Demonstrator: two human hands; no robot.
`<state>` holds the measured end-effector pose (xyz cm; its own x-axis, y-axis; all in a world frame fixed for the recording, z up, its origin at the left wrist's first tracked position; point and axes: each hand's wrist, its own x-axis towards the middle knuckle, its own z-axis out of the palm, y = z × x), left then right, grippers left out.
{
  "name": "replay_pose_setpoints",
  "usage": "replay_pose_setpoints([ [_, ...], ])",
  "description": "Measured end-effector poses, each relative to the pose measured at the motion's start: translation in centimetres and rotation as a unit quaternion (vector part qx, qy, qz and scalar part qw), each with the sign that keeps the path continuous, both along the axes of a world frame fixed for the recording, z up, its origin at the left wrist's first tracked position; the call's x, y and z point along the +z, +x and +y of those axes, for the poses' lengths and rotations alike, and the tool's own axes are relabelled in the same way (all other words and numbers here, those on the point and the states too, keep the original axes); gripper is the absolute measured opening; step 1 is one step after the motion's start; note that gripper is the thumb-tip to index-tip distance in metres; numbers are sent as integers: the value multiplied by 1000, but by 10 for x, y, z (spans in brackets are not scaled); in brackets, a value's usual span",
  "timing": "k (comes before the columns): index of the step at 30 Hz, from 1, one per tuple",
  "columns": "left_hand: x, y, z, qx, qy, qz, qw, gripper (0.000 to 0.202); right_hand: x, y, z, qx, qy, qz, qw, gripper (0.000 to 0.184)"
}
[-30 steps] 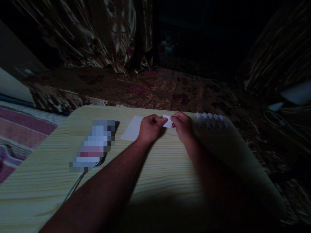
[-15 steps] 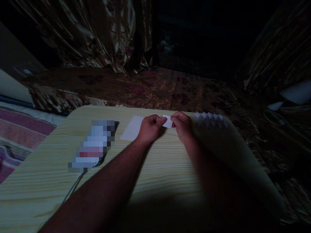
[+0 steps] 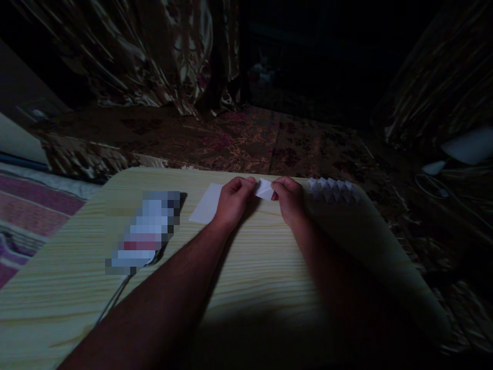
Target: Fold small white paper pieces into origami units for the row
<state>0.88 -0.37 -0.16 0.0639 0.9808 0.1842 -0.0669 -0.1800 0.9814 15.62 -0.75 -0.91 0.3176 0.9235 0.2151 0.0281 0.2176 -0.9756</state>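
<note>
A small white piece of paper [image 3: 264, 189], with a crease or edge line across it, is held up between my hands above the far part of the table. My left hand [image 3: 234, 200] pinches its left edge, thumb and fingers together. On the other side, my right hand [image 3: 288, 195] grips the right edge between thumb and fingers. A flat white sheet stack [image 3: 205, 203] lies partly behind my left hand. To the right of my right hand stand several small folded paper pieces [image 3: 334, 190] in rows.
A pixelated phone-like object [image 3: 148, 226] with a white cable [image 3: 111, 303] lies on the left of the wooden table [image 3: 262, 267]. Patterned curtains [image 3: 162, 56] hang beyond the far edge. A white lamp-like object [image 3: 468, 146] is at the far right, in dim light.
My left fingers have shifted slightly left and up along the paper, baring more of it. The paper is tilted differently, and a line now shows on it. My right hand keeps its grip.
</note>
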Motion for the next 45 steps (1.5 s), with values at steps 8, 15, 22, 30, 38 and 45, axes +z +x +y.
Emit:
replay_pose_setpoints([
  [8,-3,1,-1,-10,-6,69,998,26,2,-4,-2,26,6,-4,1000,11],
  [15,0,-1,1,31,-36,-55,997,21,1,-8,-5,94,5,-59,994,7],
  [22,-2,-1,2,15,-39,-66,997,19,5,-9,-7,106,-8,-56,993,10],
  [30,-3,0,1,-17,-33,-59,998,20,3,-6,-5,78,-7,-51,996,8],
  [38,-3,-1,1,-7,-25,-53,998,16,3,-6,-6,94,4,-48,994,6],
  [45,-3,-1,1,-2,-14,-46,999,15,4,-7,-7,95,1,-67,993,7],
])
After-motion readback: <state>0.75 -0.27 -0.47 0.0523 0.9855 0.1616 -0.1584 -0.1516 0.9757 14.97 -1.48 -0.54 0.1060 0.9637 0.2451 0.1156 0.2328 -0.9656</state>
